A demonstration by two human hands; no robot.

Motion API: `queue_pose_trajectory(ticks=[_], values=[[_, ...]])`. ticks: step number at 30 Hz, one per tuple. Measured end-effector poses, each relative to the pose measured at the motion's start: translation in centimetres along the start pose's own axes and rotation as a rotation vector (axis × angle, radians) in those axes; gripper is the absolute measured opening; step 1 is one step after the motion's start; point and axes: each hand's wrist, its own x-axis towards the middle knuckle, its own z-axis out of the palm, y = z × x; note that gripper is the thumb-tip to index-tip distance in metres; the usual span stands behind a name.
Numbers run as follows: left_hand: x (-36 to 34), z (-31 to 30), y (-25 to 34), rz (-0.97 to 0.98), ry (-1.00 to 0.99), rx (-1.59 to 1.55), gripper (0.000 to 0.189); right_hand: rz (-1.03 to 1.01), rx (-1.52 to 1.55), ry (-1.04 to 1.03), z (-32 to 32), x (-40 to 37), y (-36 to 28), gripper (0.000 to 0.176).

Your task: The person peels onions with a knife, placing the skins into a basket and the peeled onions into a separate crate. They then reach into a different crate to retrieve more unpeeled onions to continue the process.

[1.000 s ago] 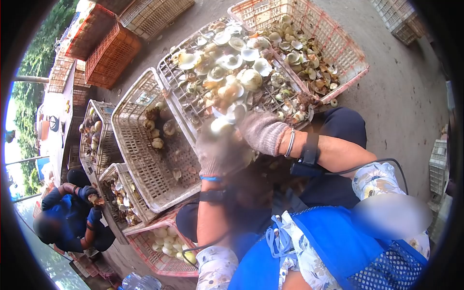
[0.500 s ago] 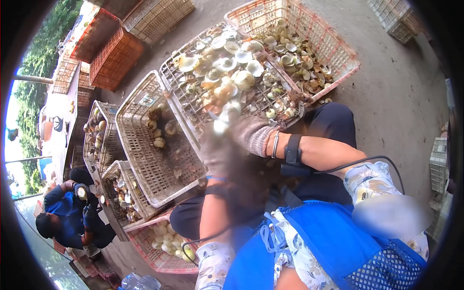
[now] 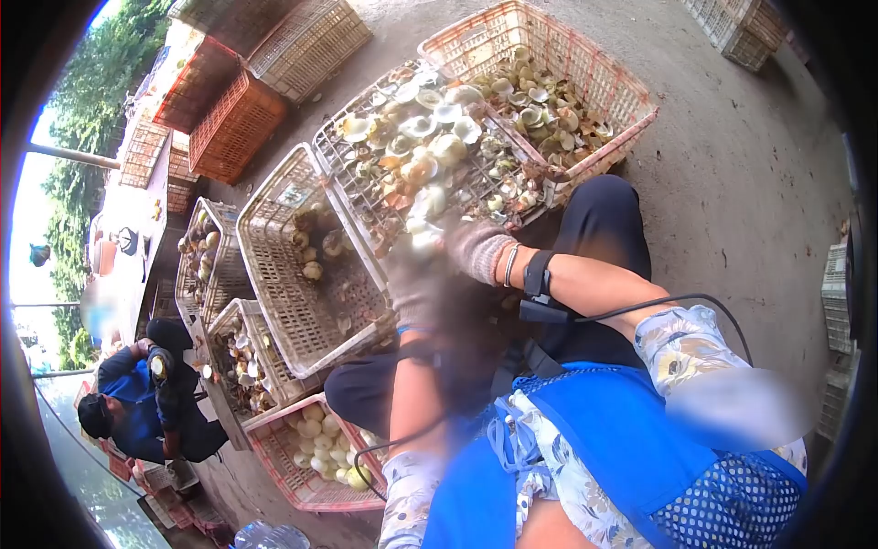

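Both hands wear knitted gloves and meet in front of the mesh-topped crate (image 3: 343,206). A pale peeled onion (image 3: 425,240) shows at the fingertips of my left hand (image 3: 416,285), which is closed around it and partly smeared. My right hand (image 3: 476,252) is curled close beside it; its fingertips and whatever they hold are hidden by a dark blur. Just beyond the hands, cut onion pieces and skins (image 3: 448,114) lie heaped on the mesh, with whole pale onions (image 3: 446,149) among them.
A crate of onion scraps (image 3: 631,123) stands beyond on the right. Left are a crate with a few unpeeled onions (image 3: 265,265) and a scrap crate (image 3: 283,361). A red-rimmed crate (image 3: 274,457) holds peeled onions. Another person (image 3: 137,393) sits far left. Orange crates (image 3: 233,128) stand behind.
The view has shifted slightly, so the crates sit a little lower and to the right. Both hands stay together around the onion; the small blade seen earlier no longer shows clearly.
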Motion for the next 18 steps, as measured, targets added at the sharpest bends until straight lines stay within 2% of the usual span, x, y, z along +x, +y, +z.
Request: queue_pose_trajectory(ticks=[1,3,4,5,7,8,9,11,12,13,15,17,18], values=[[0.6,-0.3,0.6,0.002,0.005,0.001,0.052,0.064,0.008,-0.007,-0.3,0.0,-0.4,0.02],[1.6,-0.7,1.7,-0.066,-0.184,0.372,0.052,-0.005,-0.074,-0.003,-1.5,-0.6,-0.8,0.019],[2.2,-0.5,1.6,0.037,-0.087,0.474,0.05,-0.027,-0.093,0.013,-1.2,-0.5,-0.8,0.021],[2.3,-0.4,1.3,0.037,-0.086,0.47,0.05,-0.047,-0.115,0.028,-1.0,-0.5,-0.5,0.022],[2.4,-0.7,1.1,-0.118,-0.05,0.065,0.05,-0.002,-0.077,0.065,0.2,-0.4,-0.2,0.022],[2.5,-1.4,0.1,-0.261,-0.108,-0.297,0.043,0.043,-0.035,0.105,0.7,-0.4,-0.1,0.022],[2.6,0.8,-6.4,-0.063,-0.098,-0.508,0.038,0.032,-0.027,0.103,0.6,-0.4,-0.2,0.022],[1.1,-2.2,-7.4,-0.481,-0.007,-1.74,0.034,0.073,-0.012,0.083,-0.3,-0.3,-0.2,0.022],[1.1,-2.4,-10.6,-0.105,0.138,-0.902,0.037,-0.034,-0.066,0.056,0.2,-0.2,0.4,0.026],[0.6,-5.6,-10.9,-0.358,0.09,-1.841,0.038,0.02,-0.039,-0.006,-1.2,-0.2,0.3,0.025],[-1.3,-10.9,-13.1,-0.35,0.21,-1.816,0.04,-0.013,-0.086,0.088,-1.0,-0.6,0.5,0.024],[-3.4,-15.0,-14.3,-0.275,0.18,-1.91,0.042,0.153,0.107,0.002,-2.6,-0.2,0.0,0.025],[-4.0,-16.3,-11.9,-0.281,0.264,-1.842,0.044,0.148,0.111,-0.006,-2.8,-0.1,0.0,0.026]])
